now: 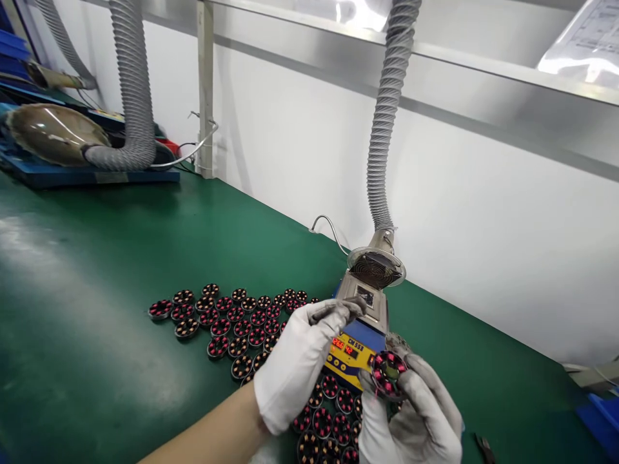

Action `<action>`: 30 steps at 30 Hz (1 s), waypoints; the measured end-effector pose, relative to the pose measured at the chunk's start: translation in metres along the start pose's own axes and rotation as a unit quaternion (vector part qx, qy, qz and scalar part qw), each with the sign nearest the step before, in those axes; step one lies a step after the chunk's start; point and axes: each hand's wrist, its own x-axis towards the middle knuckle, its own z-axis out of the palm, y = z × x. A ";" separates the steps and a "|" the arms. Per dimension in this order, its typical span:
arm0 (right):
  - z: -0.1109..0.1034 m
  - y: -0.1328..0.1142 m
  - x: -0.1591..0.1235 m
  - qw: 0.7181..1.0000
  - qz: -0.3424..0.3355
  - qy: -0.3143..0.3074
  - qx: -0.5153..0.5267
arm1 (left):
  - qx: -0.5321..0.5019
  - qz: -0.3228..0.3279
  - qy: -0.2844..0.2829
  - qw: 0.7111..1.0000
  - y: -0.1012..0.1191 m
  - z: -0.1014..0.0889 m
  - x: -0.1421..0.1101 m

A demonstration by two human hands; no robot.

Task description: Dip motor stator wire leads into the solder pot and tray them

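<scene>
My right hand (416, 406), in a white glove with greyed fingertips, grips a motor stator (388, 374) by its rim. The stator is round, with black slots and pink-red windings facing me. My left hand (304, 354), gloved too, has its fingertips pinched together just in front of the solder pot's top; whatever they hold, if anything, cannot be made out. Behind both hands stands the blue-and-yellow solder pot (362, 332) with red digits on its panel. Many similar stators (242, 327) lie on the green table, some with pink windings and some with copper-coloured ones.
A grey ribbed hose (387, 122) drops to a round extraction hood (377, 267) over the pot. Dark-jawed pliers (484, 448) lie at the lower right. Another hose (131, 84) and hood stand at the far left. A white wall backs the green table (120, 258).
</scene>
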 end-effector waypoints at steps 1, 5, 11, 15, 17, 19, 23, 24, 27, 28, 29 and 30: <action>0.000 -0.001 0.001 1.000 0.002 0.004 -0.009 | 0.042 -0.020 -0.021 0.999 0.004 0.000 0.001; -0.001 -0.005 0.004 0.998 -0.042 -0.038 -0.024 | 0.076 -0.099 -0.033 0.992 0.007 0.004 -0.002; -0.002 -0.009 0.002 0.997 0.000 -0.071 -0.028 | 0.034 0.009 -0.003 0.999 0.008 0.001 -0.007; -0.005 -0.011 -0.004 0.996 0.019 -0.083 -0.019 | 0.083 -0.066 -0.054 0.993 0.016 0.001 -0.006; -0.005 -0.011 -0.007 0.996 0.023 -0.082 -0.013 | 0.079 -0.083 -0.050 0.992 0.016 0.002 -0.005; -0.005 -0.011 -0.007 0.996 0.022 -0.086 -0.004 | 0.084 -0.082 -0.048 0.992 0.014 0.002 -0.004; -0.004 -0.008 -0.004 0.994 0.007 -0.112 0.003 | 0.112 -0.071 -0.052 0.990 0.010 0.000 -0.001; -0.004 -0.008 -0.003 0.993 0.012 -0.117 0.002 | 0.117 -0.059 -0.042 0.990 0.010 -0.001 0.000; -0.002 -0.012 -0.004 0.994 0.054 -0.097 0.013 | 0.119 0.005 0.020 0.993 0.016 -0.004 0.004; -0.001 -0.014 -0.004 0.994 0.076 -0.082 0.021 | 0.125 0.028 0.047 0.991 0.020 -0.006 0.003; 0.000 -0.016 -0.004 0.992 0.104 -0.066 0.034 | 0.144 0.047 0.071 0.986 0.025 -0.009 0.001; 0.000 -0.018 -0.003 0.988 0.139 -0.051 0.052 | 0.185 0.056 0.086 0.977 0.030 -0.015 -0.004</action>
